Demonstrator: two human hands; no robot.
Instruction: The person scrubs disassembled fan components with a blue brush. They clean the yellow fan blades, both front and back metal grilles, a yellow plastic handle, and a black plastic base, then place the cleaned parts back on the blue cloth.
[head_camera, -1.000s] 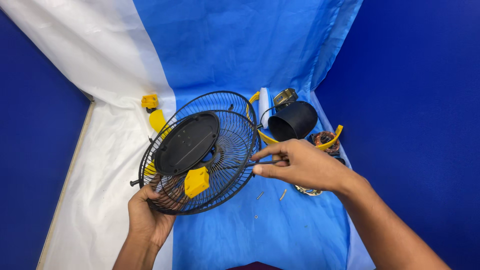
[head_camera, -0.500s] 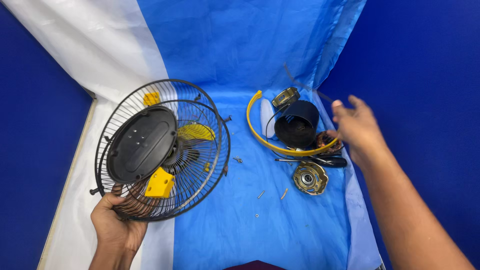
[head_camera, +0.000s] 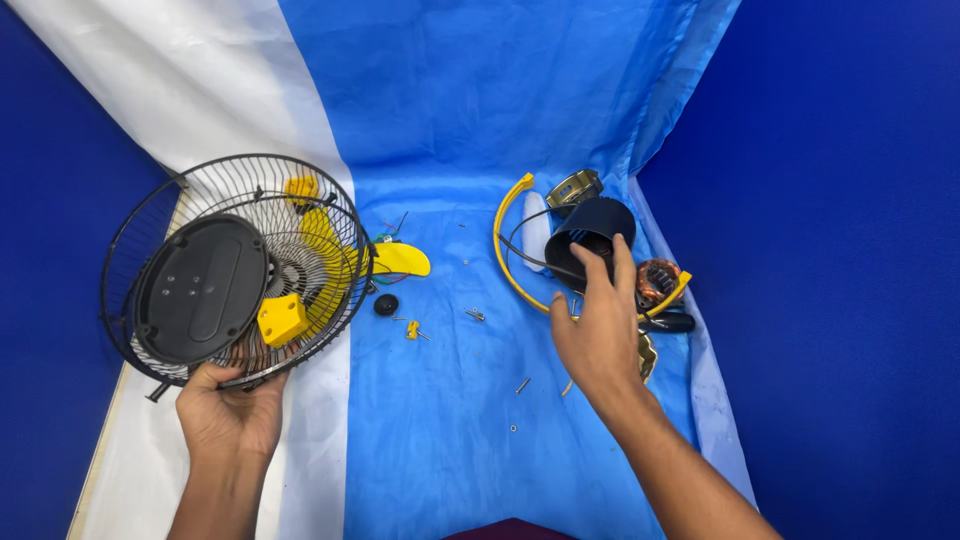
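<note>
**Fan in pieces — guard in one hand, motor parts under the other**

Fan guard (head_camera: 235, 270), a black wire cage with a black round centre plate and a yellow clip, is held up at the left, off the worktop (head_camera: 440, 430). The left hand (head_camera: 228, 410) grips it by its lower rim, fingers closed on the wires. Judging from how things lie, the fan is well apart by now: a yellow blade (head_camera: 398, 260) lies on the blue sheet just beside the guard, with a small black knob (head_camera: 386, 304) and loose screws (head_camera: 474, 315) scattered between the two hands.

At the right, the right hand (head_camera: 598, 330) hangs with fingers spread, its fingertips touching the black motor cover (head_camera: 590, 232) — not yet closed around it. A yellow ring (head_camera: 506, 255) curves round that cover, and a copper-wound coil (head_camera: 657, 280) sits near it.
</note>
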